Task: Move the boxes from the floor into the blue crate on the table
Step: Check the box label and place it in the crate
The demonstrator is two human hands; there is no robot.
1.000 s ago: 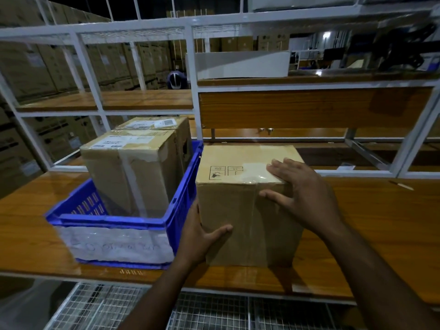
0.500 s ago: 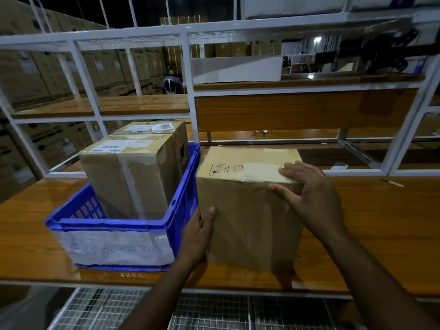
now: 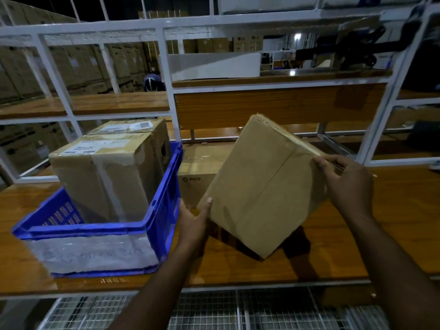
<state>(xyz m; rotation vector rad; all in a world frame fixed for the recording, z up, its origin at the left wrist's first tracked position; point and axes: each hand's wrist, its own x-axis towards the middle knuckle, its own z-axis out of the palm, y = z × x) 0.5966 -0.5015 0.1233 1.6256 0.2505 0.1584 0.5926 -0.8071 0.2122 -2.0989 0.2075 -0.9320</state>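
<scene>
While gripping the tilted box (image 3: 262, 186) from two sides, stands in the middle of the carrying step: up from the floor already, but not yet inside the blue crate (image 3: 164, 206). Holds the box over the wooden table (image 3: 392, 222), just to the right of the crate, turned so that one corner points down; cannot tell if this corner touches the wood or hangs a little above it. Clasps the lower left edge with the left hand (image 3: 192, 222), fingers curled around the edge and pressed on the cardboard. Clasps the upper right edge with the right hand (image 3: 345, 184), fingers hooked over the top edge and thumb on the near face. Inside the crate, shows the near box (image 3: 104, 172) and the far box (image 3: 142, 127), standing one behind the other and rising well above the rim. Between the crate and the tilted box, further back on the table, shows also a PICO box (image 3: 197, 167). Probably calls next for lifting higher than the blue rim and moving to the left. Leaves very little free floor in the crate, so probably needs turning the box flat and laying it on top of the two, or pushing them aside first. Asks for a firm hold on both edges during the lift, because a tilted box may slip.
</scene>
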